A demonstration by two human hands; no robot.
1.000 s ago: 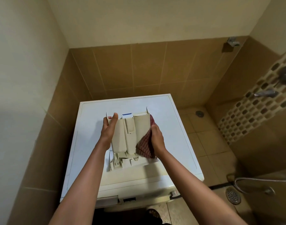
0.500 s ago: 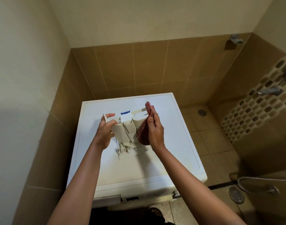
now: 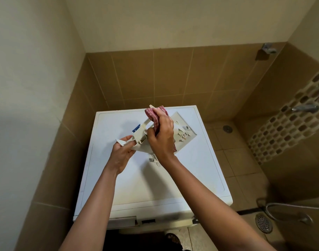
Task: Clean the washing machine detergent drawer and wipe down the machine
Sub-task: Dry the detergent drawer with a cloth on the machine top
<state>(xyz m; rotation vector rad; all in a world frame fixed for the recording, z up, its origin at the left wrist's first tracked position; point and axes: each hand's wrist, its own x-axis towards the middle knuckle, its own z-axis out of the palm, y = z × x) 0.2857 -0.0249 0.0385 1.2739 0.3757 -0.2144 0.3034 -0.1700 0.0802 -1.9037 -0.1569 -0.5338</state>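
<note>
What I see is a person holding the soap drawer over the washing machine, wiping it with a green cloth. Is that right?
No. The head view shows the cloth is red checked, not green. The rest is right: the drawer is held over the washing machine and wiped.

place: home bathroom | tiled walls | floor drain | shower hose | washing machine

drawer above washing machine, floor drain to its right

Dim, warm, diffuse light; soft shadows on the washing machine top, a grey band across the left wall, murky lower-right floor; wide-angle bowing of edge lines; right-edge tap slightly smeared.
</note>
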